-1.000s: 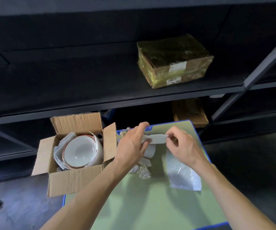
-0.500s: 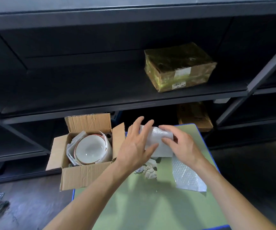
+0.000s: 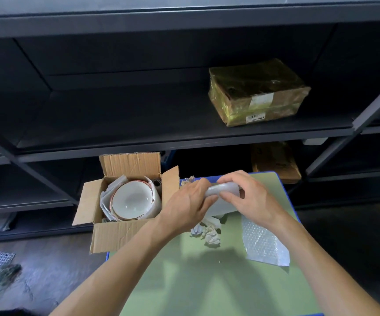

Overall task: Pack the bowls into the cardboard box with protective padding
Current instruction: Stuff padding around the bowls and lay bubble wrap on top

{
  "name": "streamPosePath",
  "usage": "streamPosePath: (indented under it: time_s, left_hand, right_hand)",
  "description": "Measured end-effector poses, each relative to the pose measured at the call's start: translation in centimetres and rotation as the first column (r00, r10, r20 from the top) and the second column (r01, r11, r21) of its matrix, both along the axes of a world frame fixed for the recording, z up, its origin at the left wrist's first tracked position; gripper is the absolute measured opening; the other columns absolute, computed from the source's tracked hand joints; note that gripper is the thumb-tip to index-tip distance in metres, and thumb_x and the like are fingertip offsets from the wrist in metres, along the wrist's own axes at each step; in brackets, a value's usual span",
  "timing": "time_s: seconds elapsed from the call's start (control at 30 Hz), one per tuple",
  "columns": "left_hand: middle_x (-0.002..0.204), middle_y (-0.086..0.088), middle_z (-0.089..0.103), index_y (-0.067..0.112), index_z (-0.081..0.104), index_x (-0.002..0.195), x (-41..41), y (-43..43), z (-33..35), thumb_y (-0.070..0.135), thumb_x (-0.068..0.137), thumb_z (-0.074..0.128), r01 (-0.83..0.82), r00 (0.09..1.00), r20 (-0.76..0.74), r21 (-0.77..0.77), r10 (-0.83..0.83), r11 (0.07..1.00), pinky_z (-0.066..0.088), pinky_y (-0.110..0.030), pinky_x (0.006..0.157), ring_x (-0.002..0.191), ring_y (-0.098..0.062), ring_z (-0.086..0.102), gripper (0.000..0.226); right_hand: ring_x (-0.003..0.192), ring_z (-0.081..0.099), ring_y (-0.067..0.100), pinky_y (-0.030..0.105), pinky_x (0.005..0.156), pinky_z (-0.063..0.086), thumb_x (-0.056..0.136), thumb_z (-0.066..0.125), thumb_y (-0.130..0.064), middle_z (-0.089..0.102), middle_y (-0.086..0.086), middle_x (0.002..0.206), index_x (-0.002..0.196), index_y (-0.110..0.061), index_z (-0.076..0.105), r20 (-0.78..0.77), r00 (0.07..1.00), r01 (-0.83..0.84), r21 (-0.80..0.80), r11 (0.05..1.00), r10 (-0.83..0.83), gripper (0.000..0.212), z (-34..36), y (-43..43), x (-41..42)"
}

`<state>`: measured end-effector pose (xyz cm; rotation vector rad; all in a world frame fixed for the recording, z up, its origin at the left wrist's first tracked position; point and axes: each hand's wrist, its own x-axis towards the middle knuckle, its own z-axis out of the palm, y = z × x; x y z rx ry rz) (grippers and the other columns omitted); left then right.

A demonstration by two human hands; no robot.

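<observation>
- Gripping a rolled foam sheet (image 3: 224, 188) from both ends, left hand (image 3: 189, 201) and right hand (image 3: 252, 197) hold it above the green surface (image 3: 207, 281).
- Bowl (image 3: 131, 199) sits padded inside the cardboard box (image 3: 120, 236), just left.
- Judgement: roll it tight and even, then wedge it into a gap beside the bowl.

Bare green tabletop (image 3: 207, 288) near the body; raised box flap (image 3: 170, 185), crumpled paper (image 3: 210, 233), bubble wrap sheet (image 3: 263, 244) ahead

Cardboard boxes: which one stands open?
The box beside the left hand, flaps up, white bowl inside; the wrapped parcel and the lower-shelf box look closed.
</observation>
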<state>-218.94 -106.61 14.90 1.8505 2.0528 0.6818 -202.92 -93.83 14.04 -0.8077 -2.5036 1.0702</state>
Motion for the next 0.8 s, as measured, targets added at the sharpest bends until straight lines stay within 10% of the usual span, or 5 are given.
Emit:
streamPosePath:
  time_s: [0.33, 0.53, 0.8]
  left_hand:
    - [0.065, 0.001, 0.044, 0.011, 0.046, 0.092, -1.4, -0.1, 1.2, 0.049, 0.104, 0.030, -0.080, 0.997, 0.008, -0.161, 0.082, 0.984, 0.032, -0.039, 0.060, 0.066, -0.027, 0.048, 0.043]
    - [0.109, -0.009, 0.052, 0.009, 0.043, 0.137, -1.2, -0.8, 0.9, 0.023, 0.100, 0.052, 0.070, 0.997, -0.037, -0.022, -0.071, 0.997, 0.038, -0.037, 0.087, 0.099, -0.024, 0.046, 0.041]
    - [0.115, -0.002, 0.060, 0.014, 0.050, 0.126, -1.1, -0.7, 0.9, 0.030, 0.090, 0.068, 0.055, 0.996, 0.080, -0.143, -0.043, 0.988, 0.043, -0.039, 0.085, 0.101, -0.021, 0.055, 0.044]
  right_hand:
    - [0.088, 0.052, 0.004, 0.036, 0.074, 0.049, 0.098, 0.054, -0.044, 0.049, -0.014, 0.091, 0.106, -0.037, 0.058, 0.117, 0.985, -0.144, 0.134, 0.980, 0.129, 0.012, 1.9, -0.8, -1.5]
    - [0.099, 0.056, 0.002, 0.025, 0.086, 0.044, 0.101, 0.049, -0.031, 0.060, -0.015, 0.106, 0.113, -0.031, 0.061, 0.163, 0.984, -0.061, -0.047, 0.997, 0.068, 0.016, 1.8, -0.5, -2.0]
    - [0.096, 0.054, -0.003, 0.023, 0.075, 0.045, 0.079, 0.070, -0.040, 0.049, -0.023, 0.109, 0.107, -0.044, 0.047, 0.154, 0.979, -0.133, -0.036, 0.990, 0.137, 0.037, 2.6, -0.9, -0.8]
